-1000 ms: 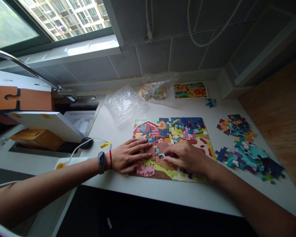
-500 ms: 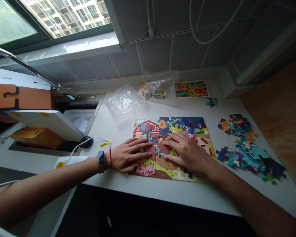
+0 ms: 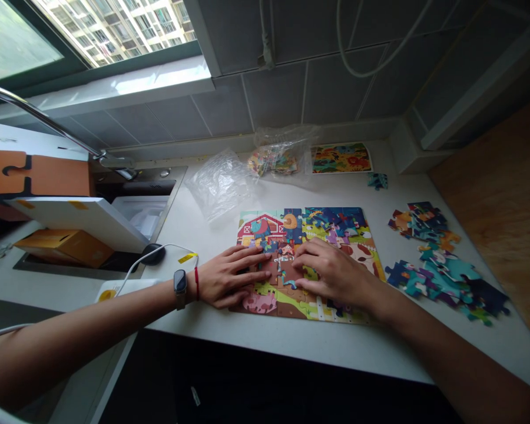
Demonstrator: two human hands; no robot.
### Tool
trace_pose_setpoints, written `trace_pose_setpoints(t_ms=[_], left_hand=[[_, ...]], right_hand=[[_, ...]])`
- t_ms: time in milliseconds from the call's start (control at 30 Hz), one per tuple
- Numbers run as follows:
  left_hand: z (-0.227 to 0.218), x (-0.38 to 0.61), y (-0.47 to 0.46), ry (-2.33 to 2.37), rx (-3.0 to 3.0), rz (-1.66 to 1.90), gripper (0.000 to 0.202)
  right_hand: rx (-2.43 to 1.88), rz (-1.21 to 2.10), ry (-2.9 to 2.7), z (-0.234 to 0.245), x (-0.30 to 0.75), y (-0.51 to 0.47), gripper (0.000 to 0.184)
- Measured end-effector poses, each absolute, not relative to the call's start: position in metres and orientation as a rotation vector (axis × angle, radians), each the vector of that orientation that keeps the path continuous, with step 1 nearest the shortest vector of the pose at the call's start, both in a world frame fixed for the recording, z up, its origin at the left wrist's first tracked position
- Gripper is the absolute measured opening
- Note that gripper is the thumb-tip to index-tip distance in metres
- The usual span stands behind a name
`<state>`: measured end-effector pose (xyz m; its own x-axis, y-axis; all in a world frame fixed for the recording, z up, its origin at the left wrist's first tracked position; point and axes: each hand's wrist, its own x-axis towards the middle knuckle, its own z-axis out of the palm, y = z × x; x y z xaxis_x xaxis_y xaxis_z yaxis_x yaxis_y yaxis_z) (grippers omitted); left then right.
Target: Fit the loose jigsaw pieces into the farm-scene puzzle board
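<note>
A farm-scene jigsaw puzzle [image 3: 291, 303] lies on the white countertop, with a red barn and a pink pig on its left half. My left hand [image 3: 229, 275] rests flat on its left edge, fingers stretched out and apart. Over the middle, my right hand [image 3: 335, 272] is curved, its thumb and fingers apart, with the fingertips beside a brown and blue puzzle piece [image 3: 287, 278]. That piece sits among the brown pieces between both hands. Several loose pieces [image 3: 347, 227] lie on top of the puzzle's upper right part. My right palm hides some of the surface beneath.
Loose puzzle pieces [image 3: 450, 274] are heaped at the right, and a small piece cluster [image 3: 377, 181] lies farther back. Behind the puzzle are a crumpled clear bag [image 3: 223, 182], a bag of pieces [image 3: 276, 160] and a picture card [image 3: 341, 158]. A sink [image 3: 174, 191] is at left.
The brown and blue piece by my right fingertips has shifted and turned slightly. My right fingers have moved a little; my left hand stays in place.
</note>
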<state>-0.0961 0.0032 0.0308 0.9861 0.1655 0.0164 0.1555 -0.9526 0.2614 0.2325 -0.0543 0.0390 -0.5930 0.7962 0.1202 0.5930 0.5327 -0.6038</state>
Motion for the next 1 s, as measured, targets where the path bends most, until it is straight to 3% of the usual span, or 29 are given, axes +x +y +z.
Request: trace_pose_setpoints(t_ms=[133, 300, 433, 667, 767, 900, 1000], left_hand=[[0.031, -0.096, 0.004, 0.245, 2.861, 0.053, 0.068], [0.032, -0.096, 0.004, 0.233, 2.869, 0.065, 0.067], [0.032, -0.096, 0.004, 0.231, 2.880, 0.059, 0.066], [0.032, -0.095, 0.004, 0.226, 2.876, 0.069, 0.066], [0.031, -0.095, 0.004, 0.225, 2.873, 0.063, 0.066], [0.031, -0.096, 0.004, 0.230, 2.867, 0.062, 0.066], [0.031, -0.096, 0.004, 0.234, 2.874, 0.068, 0.066]], right_hand=[[-1.108, 0.707, -2.376, 0.039, 0.231, -0.055, 0.001], [-1.105, 0.693, -2.378, 0.039, 0.231, -0.056, 0.006], [-1.163, 0.696, -2.400, 0.042, 0.233, -0.056, 0.021], [-1.143, 0.742, -2.420, 0.043, 0.235, -0.056, 0.019], [-1.048, 0.797, -2.431, 0.042, 0.239, -0.054, 0.027], [-0.929, 0.868, -2.425, 0.045, 0.242, -0.052, 0.050], [-1.036, 0.758, -2.386, 0.049, 0.240, -0.055, 0.033]])
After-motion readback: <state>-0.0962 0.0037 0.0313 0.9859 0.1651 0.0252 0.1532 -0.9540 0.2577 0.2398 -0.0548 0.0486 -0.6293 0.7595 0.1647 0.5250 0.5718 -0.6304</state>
